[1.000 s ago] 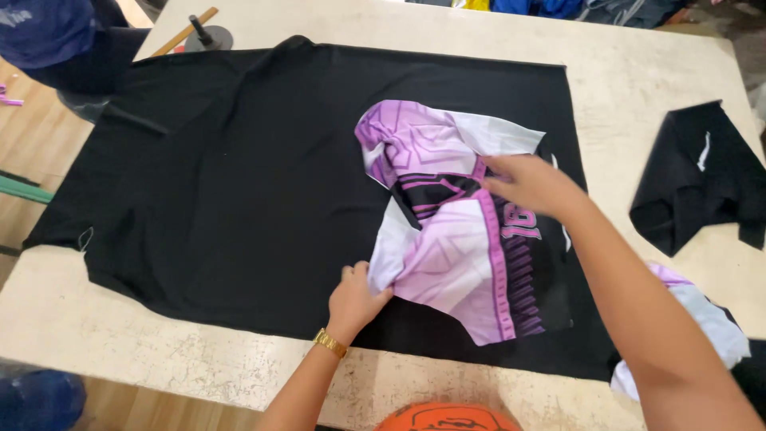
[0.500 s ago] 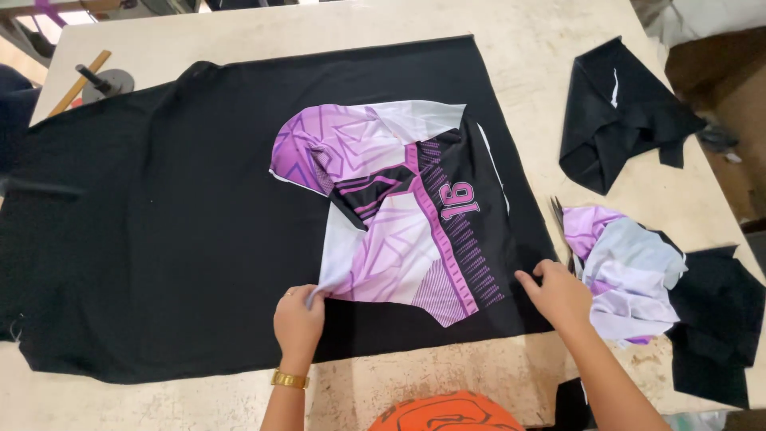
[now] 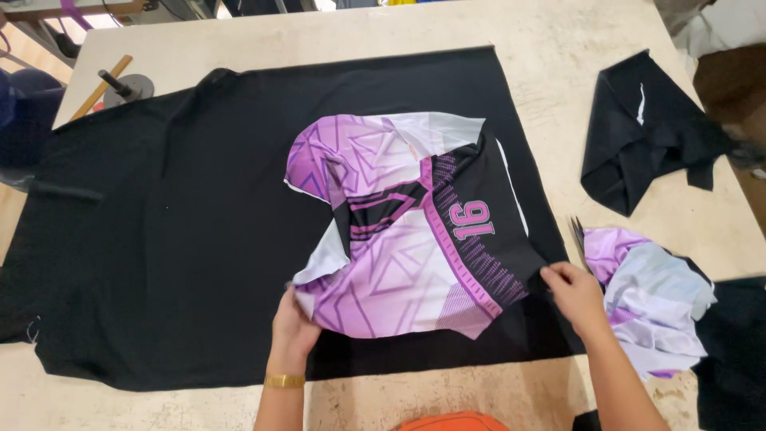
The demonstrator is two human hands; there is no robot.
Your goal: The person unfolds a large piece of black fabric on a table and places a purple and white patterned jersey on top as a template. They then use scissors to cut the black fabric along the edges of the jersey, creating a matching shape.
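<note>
Since half a second ago, the right hand has shifted from the bench beside the small fabric pile onto the right edge of the purple printed panel; the left hand stays at the panel's lower left corner.

Left hand: fingers curled closed on the panel's lower left corner, pinching the cloth. A gold bracelet sits on that wrist.

Right hand: fingers bent, tips pressed together on the dark right edge of the panel — grip appears closed on the fabric, though the exact pinch is partly hidden by the knuckles.

Panel: purple, white and black geometric print with a pink band, lying mostly flat with some folds at its upper part. It rests on a large black cloth spread over the pale bench, toward the cloth's right half.

Surroundings: a small pile of purple and grey fabric lies just right of the right hand, off the black cloth's edge. A loose black fabric piece lies well apart at the upper right. A metal weight with a stem stands at the upper left, beside a wooden stick.
</note>
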